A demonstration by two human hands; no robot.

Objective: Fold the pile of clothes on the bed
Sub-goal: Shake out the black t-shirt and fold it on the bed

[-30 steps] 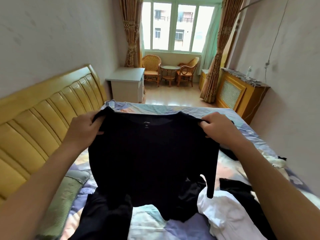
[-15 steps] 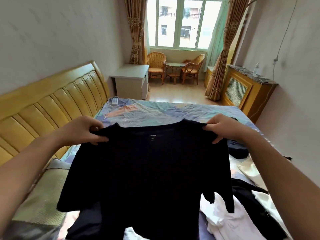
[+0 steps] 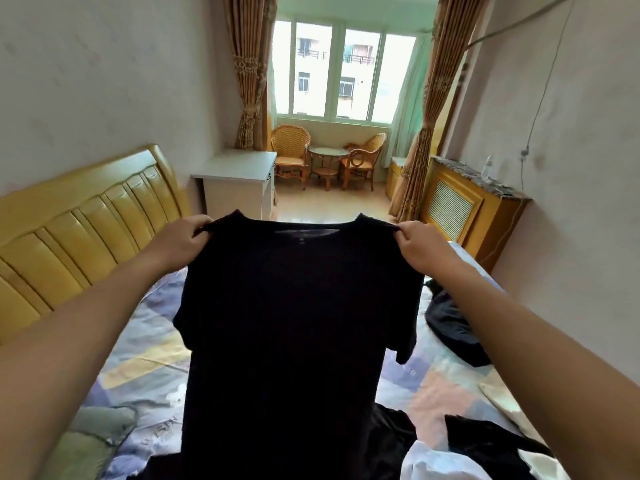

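Note:
A black T-shirt (image 3: 294, 323) hangs upright in front of me, spread out flat with its collar at the top. My left hand (image 3: 176, 242) grips its left shoulder, and my right hand (image 3: 420, 247) pinches its right shoulder. Both sleeves droop at the sides. Below it, a heap of black clothes (image 3: 391, 445) and a white garment (image 3: 440, 462) lies on the bed (image 3: 145, 351). The shirt hides the middle of the bed.
Another dark garment (image 3: 453, 327) lies crumpled on the bed's right side. A yellow padded headboard (image 3: 79, 233) runs along the left. Beyond the bed stand a white desk (image 3: 239, 181), wicker chairs (image 3: 291, 150) and a wooden radiator cover (image 3: 460, 209).
Both hands have lifted the black T-shirt higher and held it up straight, so it now hangs full length above the bed. The view has tilted upward.

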